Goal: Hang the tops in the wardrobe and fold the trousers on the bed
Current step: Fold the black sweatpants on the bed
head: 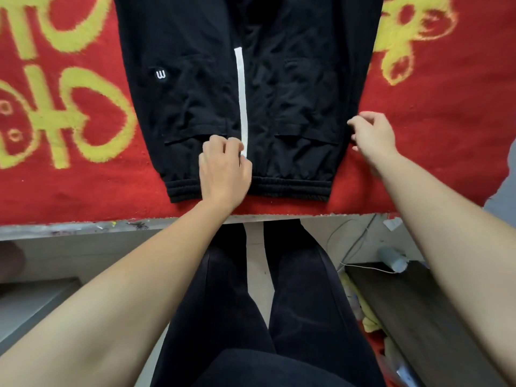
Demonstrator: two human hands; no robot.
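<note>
A black garment (290, 88) with a white centre stripe and a small round logo lies flat on the red bed cover, its elastic hem toward me near the bed's edge. My left hand (223, 169) rests on its lower middle, fingers curled at the bottom end of the white stripe, seeming to pinch the fabric there. My right hand (372, 138) is at the garment's right edge, fingers loosely curled and touching the side seam; whether it grips the cloth is unclear.
The red blanket (67, 180) with yellow patterns covers the bed, whose pale frame edge (83, 226) runs across in front of me. A dark wooden bench (402, 308) with a white cable and cloths beside it stands on the floor at right. My dark-trousered legs are below.
</note>
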